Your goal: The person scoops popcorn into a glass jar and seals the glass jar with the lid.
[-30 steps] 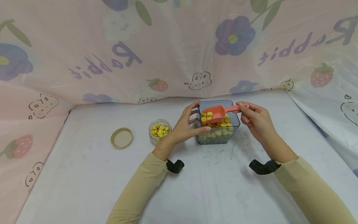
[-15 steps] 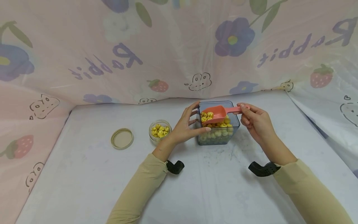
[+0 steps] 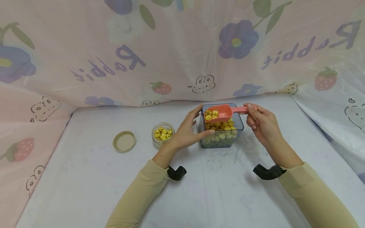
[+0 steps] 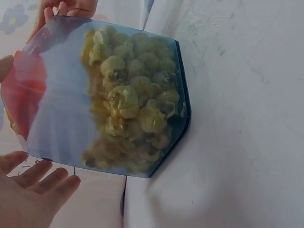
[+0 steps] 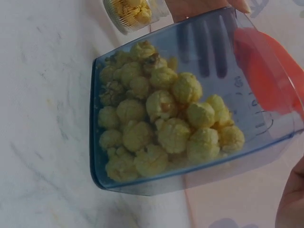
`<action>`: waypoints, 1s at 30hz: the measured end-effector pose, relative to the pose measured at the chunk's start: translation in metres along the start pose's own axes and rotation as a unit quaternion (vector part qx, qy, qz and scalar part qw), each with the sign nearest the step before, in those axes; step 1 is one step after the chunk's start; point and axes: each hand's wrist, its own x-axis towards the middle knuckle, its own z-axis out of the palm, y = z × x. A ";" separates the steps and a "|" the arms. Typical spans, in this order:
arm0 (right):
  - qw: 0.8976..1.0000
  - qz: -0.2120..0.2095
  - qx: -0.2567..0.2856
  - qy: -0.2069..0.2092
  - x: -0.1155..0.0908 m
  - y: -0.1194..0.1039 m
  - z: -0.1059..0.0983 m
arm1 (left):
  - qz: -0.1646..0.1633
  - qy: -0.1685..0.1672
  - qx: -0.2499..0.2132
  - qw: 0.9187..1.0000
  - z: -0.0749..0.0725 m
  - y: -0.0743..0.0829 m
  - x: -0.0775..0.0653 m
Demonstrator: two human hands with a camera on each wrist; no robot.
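A clear bluish plastic container (image 3: pixel 240 128), partly filled with yellow popcorn (image 5: pixel 171 135), stands upright on the table. My left hand (image 3: pixel 185 134) holds it from the left, thumb at the front rim and fingers spread along the left side. In the left wrist view those fingers (image 4: pixel 61 185) meet the wall. My right hand (image 3: pixel 263 123) pinches the handle of a coral-pink scoop (image 3: pixel 226 111). The scoop lies nearly level at the top of the container, several pieces of popcorn in its bowl, above the rest.
Left of the container stands a small glass jar (image 3: pixel 154 139) with popcorn in it. Farther left a round beige lid (image 3: pixel 124 141) lies on the white table (image 3: pixel 85 177). A printed curtain (image 3: pixel 182 47) hangs behind and at both sides.
The scoop with its popcorn has risen slightly and moved a little right, uncovering more popcorn below. My left hand keeps its place at the container's left side.
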 end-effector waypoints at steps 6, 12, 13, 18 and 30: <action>1.000 -0.007 0.021 -0.003 0.000 -0.001 0.004 | 0.008 0.019 0.045 0.999 -0.003 0.000 -0.007; 0.999 -0.023 0.024 -0.017 0.001 -0.003 0.007 | 0.019 0.046 0.060 0.997 -0.009 -0.001 -0.013; 0.999 -0.025 0.027 -0.019 0.001 -0.003 0.008 | 0.019 0.050 0.062 0.997 -0.010 -0.001 -0.014; 0.998 -0.024 0.047 -0.027 0.002 -0.004 0.011 | 0.005 0.062 0.066 0.996 -0.017 -0.002 -0.019; 0.998 -0.007 0.051 -0.040 0.002 -0.008 0.024 | -0.005 0.093 0.075 0.993 -0.038 -0.010 -0.035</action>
